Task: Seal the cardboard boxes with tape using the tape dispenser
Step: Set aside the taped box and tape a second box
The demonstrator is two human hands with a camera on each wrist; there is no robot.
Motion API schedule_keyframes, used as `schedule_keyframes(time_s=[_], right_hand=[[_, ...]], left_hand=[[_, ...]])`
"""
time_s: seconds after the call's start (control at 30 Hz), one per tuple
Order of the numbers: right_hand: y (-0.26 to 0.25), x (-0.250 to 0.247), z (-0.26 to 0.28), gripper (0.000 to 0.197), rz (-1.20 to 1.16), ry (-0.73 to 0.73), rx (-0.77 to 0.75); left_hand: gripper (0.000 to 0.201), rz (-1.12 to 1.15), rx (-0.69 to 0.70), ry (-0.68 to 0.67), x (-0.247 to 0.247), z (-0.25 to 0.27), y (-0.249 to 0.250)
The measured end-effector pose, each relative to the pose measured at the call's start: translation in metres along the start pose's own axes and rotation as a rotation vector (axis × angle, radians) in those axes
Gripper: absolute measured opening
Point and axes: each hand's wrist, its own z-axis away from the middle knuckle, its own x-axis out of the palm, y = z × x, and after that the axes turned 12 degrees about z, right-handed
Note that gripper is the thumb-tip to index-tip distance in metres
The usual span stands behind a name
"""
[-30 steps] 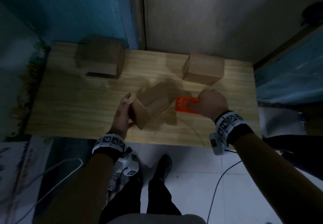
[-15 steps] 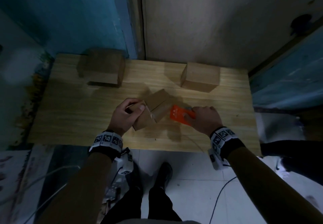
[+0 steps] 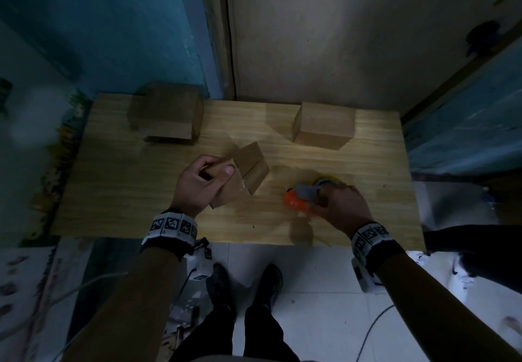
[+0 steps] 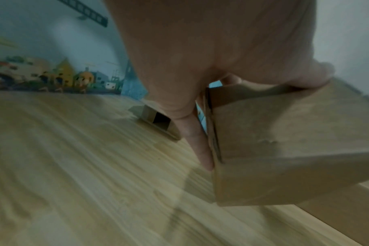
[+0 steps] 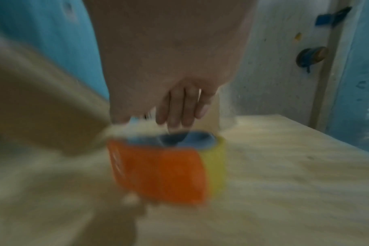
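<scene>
A small cardboard box [image 3: 248,168] lies tilted near the middle of the wooden table [image 3: 118,186]. My left hand [image 3: 202,183] grips its near-left corner, thumb on top and fingers behind; in the left wrist view the box [image 4: 284,149] fills the right side under my left hand [image 4: 211,79]. My right hand [image 3: 336,203] holds the orange tape dispenser [image 3: 296,200] by its grey handle, lifted to the right of the box. The right wrist view is blurred: the orange dispenser [image 5: 158,169] with a yellow tape roll [image 5: 217,163] hangs below my right hand [image 5: 175,103].
Two more cardboard boxes stand at the back of the table: one at the far left [image 3: 169,113] with a flap hanging out, one at the far right [image 3: 324,124]. Walls close in behind. My feet [image 3: 265,285] and a cable [image 3: 372,330] are on the tiled floor.
My left hand moved from beside the box to gripping its corner. My right hand pulled the dispenser away from the box to the right and turned it up off the table.
</scene>
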Motion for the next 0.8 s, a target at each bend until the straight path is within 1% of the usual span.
schedule_keyframes(time_s=[0.03, 0.07, 0.1, 0.13, 0.17, 0.2, 0.23, 0.27, 0.33, 0.37, 0.4, 0.47, 0.5, 0.53, 0.57, 0.6, 0.63, 0.67, 0.73, 0.77, 0.8], right_hand=[[-0.004, -0.005, -0.002, 0.069, -0.061, 0.075, 0.011], [-0.01, -0.011, -0.003, 0.065, -0.134, 0.166, 0.024], [-0.019, -0.017, -0.005, 0.058, -0.245, 0.241, 0.037], [-0.031, -0.027, -0.006, 0.052, -0.404, 0.276, 0.043], [-0.046, -0.034, -0.008, 0.047, -0.594, 0.261, 0.035], [-0.063, -0.042, -0.009, 0.045, -0.794, 0.198, 0.01], [-0.08, -0.046, -0.011, 0.05, -0.952, 0.123, -0.019], [-0.094, -0.049, -0.012, 0.058, -1.024, 0.084, -0.05], [-0.115, -0.042, -0.015, 0.074, -1.026, 0.073, -0.065], [-0.12, -0.039, -0.016, 0.073, -1.044, 0.07, -0.047], [-0.123, -0.034, -0.018, 0.067, -1.093, 0.079, -0.025], [-0.121, -0.028, -0.02, 0.05, -1.199, 0.127, 0.009], [-0.117, -0.026, -0.02, 0.041, -1.244, 0.147, 0.031], [-0.114, -0.026, -0.019, 0.032, -1.298, 0.149, 0.055], [-0.111, -0.028, -0.016, 0.026, -1.375, 0.119, 0.102], [-0.108, -0.028, -0.013, 0.026, -1.469, 0.079, 0.153], [-0.103, -0.025, -0.012, 0.03, -1.562, 0.021, 0.201], [-0.099, -0.024, -0.011, 0.034, -1.643, -0.033, 0.232], [-0.094, -0.024, -0.008, 0.043, -1.669, -0.112, 0.248], [-0.094, -0.022, -0.008, 0.046, -1.662, -0.131, 0.245], [-0.093, -0.021, -0.009, 0.048, -1.694, -0.144, 0.25]], left_hand=[[0.033, -0.02, 0.0, -0.001, 0.001, 0.0, 0.002], [0.037, -0.041, 0.001, -0.001, 0.003, -0.001, 0.002], [0.041, -0.055, 0.007, -0.006, 0.005, -0.002, 0.002], [0.046, -0.062, 0.015, -0.013, 0.008, -0.003, 0.003], [0.051, -0.072, 0.023, -0.022, 0.011, -0.003, 0.005], [0.055, -0.092, 0.037, -0.031, 0.014, -0.003, 0.007], [0.056, -0.128, 0.054, -0.037, 0.018, -0.003, 0.011], [0.056, -0.181, 0.077, -0.039, 0.021, -0.003, 0.014], [0.054, -0.322, 0.113, -0.027, 0.025, -0.001, 0.022], [0.054, -0.386, 0.125, -0.016, 0.026, 0.001, 0.027], [0.054, -0.435, 0.141, -0.008, 0.025, 0.003, 0.029], [0.056, -0.465, 0.175, -0.011, 0.021, 0.007, 0.037], [0.053, -0.43, 0.172, -0.031, 0.018, 0.009, 0.041], [0.048, -0.346, 0.148, -0.058, 0.015, 0.01, 0.043], [0.042, -0.219, 0.109, -0.079, 0.011, 0.01, 0.046], [0.036, -0.08, 0.07, -0.086, 0.007, 0.009, 0.046], [0.033, 0.028, 0.045, -0.078, 0.004, 0.007, 0.045], [0.031, 0.073, 0.051, -0.056, 0.001, 0.006, 0.045], [0.029, 0.025, 0.094, 0.007, -0.004, 0.005, 0.043], [0.031, -0.029, 0.083, 0.031, -0.005, 0.005, 0.041], [0.037, -0.075, 0.034, 0.047, -0.006, 0.003, 0.035]])
